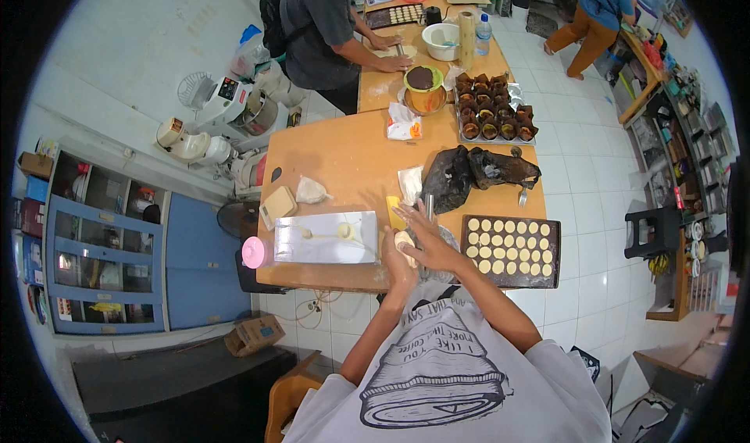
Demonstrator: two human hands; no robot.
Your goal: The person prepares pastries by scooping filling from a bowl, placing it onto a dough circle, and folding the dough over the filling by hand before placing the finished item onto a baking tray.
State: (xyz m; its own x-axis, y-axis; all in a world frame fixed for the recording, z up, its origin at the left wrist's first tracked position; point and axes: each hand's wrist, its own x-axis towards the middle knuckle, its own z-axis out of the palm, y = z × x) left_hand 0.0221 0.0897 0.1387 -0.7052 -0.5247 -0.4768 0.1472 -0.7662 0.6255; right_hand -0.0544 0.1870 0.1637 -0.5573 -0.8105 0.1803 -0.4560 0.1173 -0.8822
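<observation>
Between my two hands is a pale lump of dough [405,244], at the table's near edge. My left hand [396,262] cups it from the left and below. My right hand [431,240] leans against it from the right, its fingers stretched out and apart. Just beyond the fingertips lie a yellow piece [395,213] that I cannot make out and an upright shiny metal cylinder [429,207]. To the left, a white board [312,250] carries two small bits of dough. On the right, a dark baking tray [510,280] holds rows of flat round dough pieces.
A pink tub [256,252], a scale [278,207] and a bag of white powder [312,190] stand at left. Black plastic bags [449,179] and a tray of dark-wrapped muffins [492,108] lie farther off. A co-worker [322,41] rolls dough; another person [591,25] stands at far right.
</observation>
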